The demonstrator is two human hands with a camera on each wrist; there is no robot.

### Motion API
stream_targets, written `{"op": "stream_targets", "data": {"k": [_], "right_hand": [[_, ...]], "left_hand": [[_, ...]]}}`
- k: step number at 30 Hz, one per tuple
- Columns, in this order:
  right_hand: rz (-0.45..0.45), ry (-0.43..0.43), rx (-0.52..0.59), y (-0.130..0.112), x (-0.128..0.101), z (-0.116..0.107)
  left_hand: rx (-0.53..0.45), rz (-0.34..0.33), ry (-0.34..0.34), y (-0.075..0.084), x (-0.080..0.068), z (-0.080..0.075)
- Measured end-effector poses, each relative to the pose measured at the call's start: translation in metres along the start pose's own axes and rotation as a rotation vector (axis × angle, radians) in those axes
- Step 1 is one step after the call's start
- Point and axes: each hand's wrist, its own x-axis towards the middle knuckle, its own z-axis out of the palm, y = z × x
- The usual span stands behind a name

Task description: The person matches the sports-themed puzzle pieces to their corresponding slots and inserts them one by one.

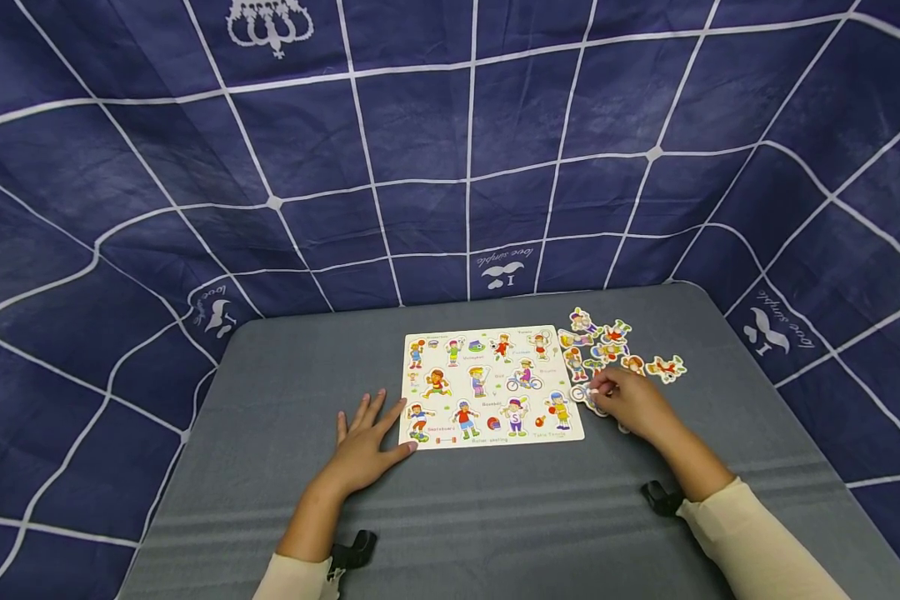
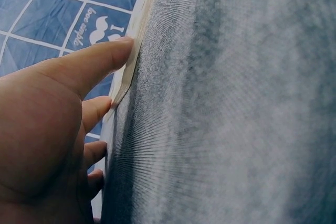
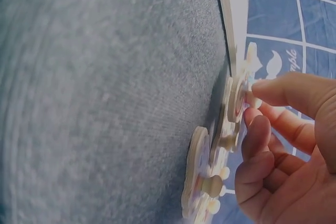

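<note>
1. A small wooden piece (image 1: 579, 394) with a wheel drawn on it is at the board's right side, partly hidden by fingers; whether it is lifted off what lies below, I cannot tell.
2. The right hand (image 1: 633, 402) pinches this piece by its pale knob (image 3: 254, 100), thumb and index finger closed on it, the other fingers curled in.
3. Loose pieces (image 1: 610, 351) cluster just beyond that hand, some touching or overlapping; one lies partly under the hand, with its own knob (image 3: 212, 186) showing in the right wrist view.
4. The puzzle board (image 1: 453, 396) lies flat beside them, printed with rows of sporting figures.
5. The left hand (image 1: 363, 454) is spread wide, gripping nothing, its thumb and index fingertip touching the board's near left corner area.
6. Everything rests on a grey cloth-covered table (image 1: 495, 517).
7. Dark blue curtains (image 1: 420, 125) with white grid lines stand behind and at both sides.
</note>
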Motion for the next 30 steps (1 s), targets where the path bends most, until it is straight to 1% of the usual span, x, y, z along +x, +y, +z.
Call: {"op": "stream_targets", "data": {"k": [12, 21, 30], "right_hand": [[-0.02, 0.021, -0.004, -0.011, 0.003, 0.003], [-0.042, 0.032, 0.02, -0.021, 0.01, 0.011], [-0.011, 0.009, 0.044, -0.03, 0.016, 0.02]], "left_hand": [[-0.001, 0.001, -0.002, 0.0, 0.0, 0.0], [-0.003, 0.004, -0.005, -0.001, 0.0, 0.0], [0.0, 0.003, -0.006, 0.0, 0.0, -0.002]]}}
